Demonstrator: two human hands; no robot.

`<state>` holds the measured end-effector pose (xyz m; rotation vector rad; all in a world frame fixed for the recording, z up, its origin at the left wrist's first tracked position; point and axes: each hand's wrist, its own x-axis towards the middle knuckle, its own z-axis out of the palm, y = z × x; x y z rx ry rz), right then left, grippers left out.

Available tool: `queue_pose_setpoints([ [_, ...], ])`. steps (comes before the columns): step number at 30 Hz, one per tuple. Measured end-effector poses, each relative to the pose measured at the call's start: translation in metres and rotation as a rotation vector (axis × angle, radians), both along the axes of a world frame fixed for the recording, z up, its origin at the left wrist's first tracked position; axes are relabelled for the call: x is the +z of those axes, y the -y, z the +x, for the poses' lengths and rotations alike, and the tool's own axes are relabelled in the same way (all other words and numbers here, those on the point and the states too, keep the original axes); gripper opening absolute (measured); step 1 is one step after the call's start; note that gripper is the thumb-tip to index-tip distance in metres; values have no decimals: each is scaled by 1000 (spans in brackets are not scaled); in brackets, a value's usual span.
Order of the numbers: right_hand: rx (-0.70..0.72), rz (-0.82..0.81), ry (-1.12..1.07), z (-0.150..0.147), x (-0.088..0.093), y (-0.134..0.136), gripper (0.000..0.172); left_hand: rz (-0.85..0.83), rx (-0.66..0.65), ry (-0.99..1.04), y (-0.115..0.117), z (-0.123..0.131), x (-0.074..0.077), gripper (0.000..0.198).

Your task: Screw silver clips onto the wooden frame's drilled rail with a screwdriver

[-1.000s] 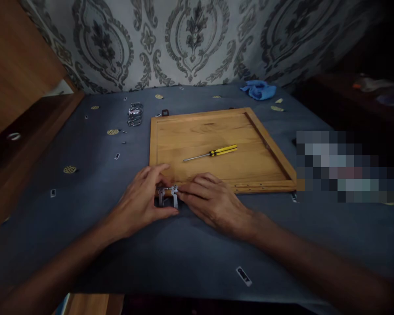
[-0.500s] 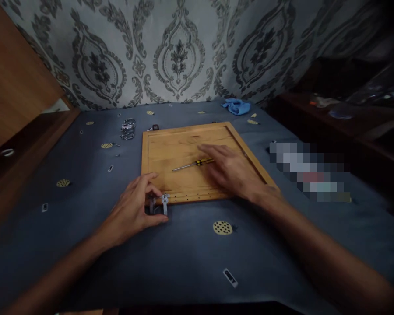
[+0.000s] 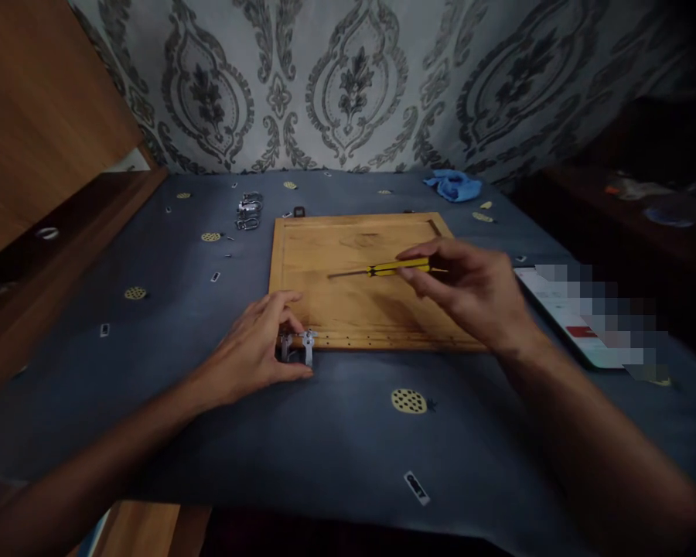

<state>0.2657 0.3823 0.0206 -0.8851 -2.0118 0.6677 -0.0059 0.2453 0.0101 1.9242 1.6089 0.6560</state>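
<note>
A framed wooden panel [image 3: 348, 309] lies flat on a dark blue cloth. My left hand [image 3: 255, 352] is closed on a small metal hinge [image 3: 301, 346] held against the panel's near left corner. My right hand [image 3: 469, 290] grips the yellow handle of a screwdriver [image 3: 383, 269] and holds it above the panel, shaft pointing left.
More metal hinges [image 3: 248, 210] lie at the back left of the cloth. Round perforated yellow discs [image 3: 409, 401] and small dark tags [image 3: 416, 487] are scattered about. A blue rag [image 3: 452, 184] sits by the patterned wall. A wooden cabinet stands at the left, a dark shelf at the right.
My right hand left the hinge, reached onto the panel, and picked up the screwdriver, which is now lifted off the wood. My left hand stayed on the hinge.
</note>
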Motion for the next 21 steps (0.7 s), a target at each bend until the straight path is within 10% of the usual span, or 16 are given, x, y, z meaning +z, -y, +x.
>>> queue_pose_setpoints([
  [7, 104, -135, -442, -50, 51, 38, 36, 11, 4, 16, 0, -1, -1, 83],
  [21, 58, -87, -528, -75, 13, 59, 35, 39, -39, 20, -1, -1, -3, 73],
])
